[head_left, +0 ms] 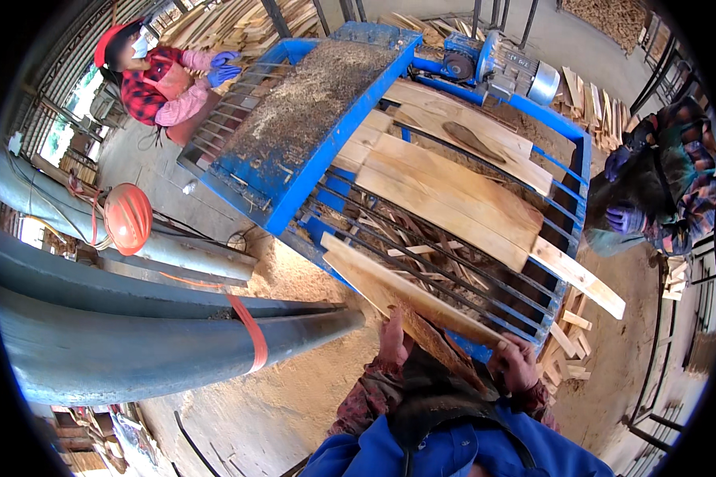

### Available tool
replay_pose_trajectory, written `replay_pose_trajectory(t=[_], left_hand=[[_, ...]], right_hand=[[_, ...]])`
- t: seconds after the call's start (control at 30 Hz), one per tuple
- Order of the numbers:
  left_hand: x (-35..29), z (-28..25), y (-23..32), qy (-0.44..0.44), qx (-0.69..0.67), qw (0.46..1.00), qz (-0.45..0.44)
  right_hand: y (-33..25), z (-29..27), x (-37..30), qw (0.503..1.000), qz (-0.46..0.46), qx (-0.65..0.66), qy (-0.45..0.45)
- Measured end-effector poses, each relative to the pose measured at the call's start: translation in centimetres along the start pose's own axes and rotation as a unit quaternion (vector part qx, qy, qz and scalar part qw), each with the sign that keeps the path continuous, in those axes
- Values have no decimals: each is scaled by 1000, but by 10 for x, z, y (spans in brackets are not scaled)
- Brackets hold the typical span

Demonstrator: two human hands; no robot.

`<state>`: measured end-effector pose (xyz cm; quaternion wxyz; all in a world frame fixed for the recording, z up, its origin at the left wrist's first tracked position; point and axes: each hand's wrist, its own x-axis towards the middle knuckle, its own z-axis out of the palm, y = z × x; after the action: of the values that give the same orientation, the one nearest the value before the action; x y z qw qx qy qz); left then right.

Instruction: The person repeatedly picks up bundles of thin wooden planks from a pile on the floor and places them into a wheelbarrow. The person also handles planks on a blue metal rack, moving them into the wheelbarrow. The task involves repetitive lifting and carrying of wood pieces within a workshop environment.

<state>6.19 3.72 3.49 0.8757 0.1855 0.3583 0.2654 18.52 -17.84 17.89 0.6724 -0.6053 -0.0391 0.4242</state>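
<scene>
The left hand (393, 338) and right hand (515, 364) grip a bark-edged board (414, 292) at the near edge of the blue frame (332, 151). Bark (445, 350) crumbling could make it slip.

Light: daylight, soft, moderate; whitest, to my eye, at the wall opening (58, 141), far left. Glare: pale patch, metal motor cap (544, 83), far side; dull sheen, grey duct (159, 346), near left. Shadow: dark beneath the blue frame (346, 137); person at right (680, 179) dim. Focus: held board (410, 291) clear, far-left edges soft. Distortion: duct bowed; black rounded rim.
</scene>
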Motion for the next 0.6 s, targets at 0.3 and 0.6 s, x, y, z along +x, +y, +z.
replay_pose_trajectory(t=[0.3, 0.6], left_hand=[[3, -8, -2, -141, -98, 985, -10], [-8, 20, 14, -87, -53, 994, -46]], right_hand=[[11, -15, -10, 977, 110, -148, -111], [5, -24, 7, 899, 39, -375, -224]])
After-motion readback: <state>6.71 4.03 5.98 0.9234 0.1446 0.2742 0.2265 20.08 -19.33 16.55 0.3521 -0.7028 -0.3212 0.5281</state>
